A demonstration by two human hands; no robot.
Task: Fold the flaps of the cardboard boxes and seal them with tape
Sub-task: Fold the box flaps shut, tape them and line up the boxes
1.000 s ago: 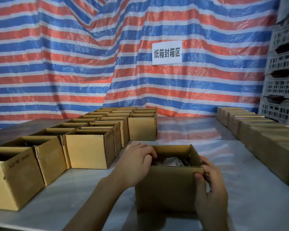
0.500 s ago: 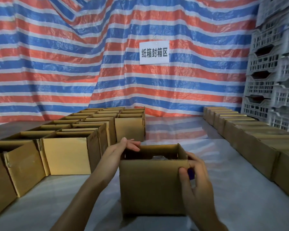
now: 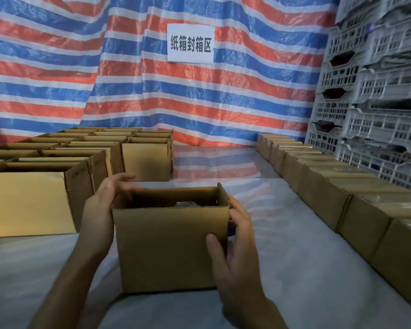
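Note:
An open cardboard box (image 3: pixel 166 248) stands on the table right in front of me, its flaps up and something pale lying inside. My left hand (image 3: pixel 99 210) lies flat against its left wall, with fairly straight fingers reaching over the top rim at the far left corner. My right hand (image 3: pixel 233 252) grips the box's right front corner, thumb on the front face and fingers round the right side. A small blue thing (image 3: pixel 231 228) shows behind those fingers; what it is cannot be told.
Several open boxes (image 3: pixel 31 203) stand in rows on the left of the white-covered table (image 3: pixel 294 269). A line of closed boxes (image 3: pixel 356 205) runs along the right edge. Grey plastic crates (image 3: pixel 375 91) are stacked at the right. A striped tarp with a white sign (image 3: pixel 190 43) hangs behind.
The view has swung right and closer to the box. My left hand has slid from the top of the box to its left wall; my right hand keeps its hold on the right corner.

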